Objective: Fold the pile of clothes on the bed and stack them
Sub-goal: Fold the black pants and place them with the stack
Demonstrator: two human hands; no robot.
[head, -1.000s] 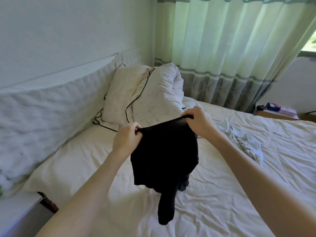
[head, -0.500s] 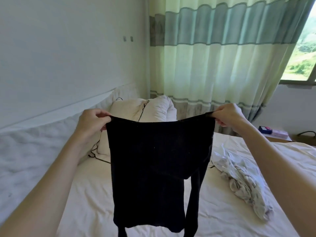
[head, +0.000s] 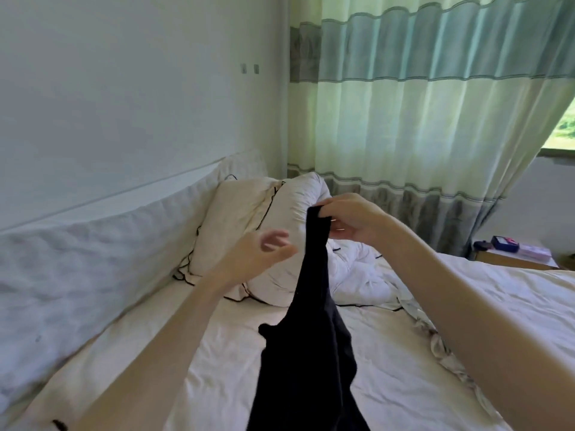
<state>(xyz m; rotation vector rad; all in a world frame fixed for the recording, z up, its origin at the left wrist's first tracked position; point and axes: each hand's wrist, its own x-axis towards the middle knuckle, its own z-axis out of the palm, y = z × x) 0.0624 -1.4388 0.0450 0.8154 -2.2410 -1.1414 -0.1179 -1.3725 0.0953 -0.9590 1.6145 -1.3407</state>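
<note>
The right hand (head: pixel 351 220) pinches the top edge of the black cloth garment (head: pixel 311 343), which hangs below it; the blurred left hand (head: pixel 261 253) seems open, holding nothing.

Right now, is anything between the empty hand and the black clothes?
No, nothing visible. The left hand is open, just beside the black garment, which hangs from the right hand. Only pillows lie behind that gap.
</note>
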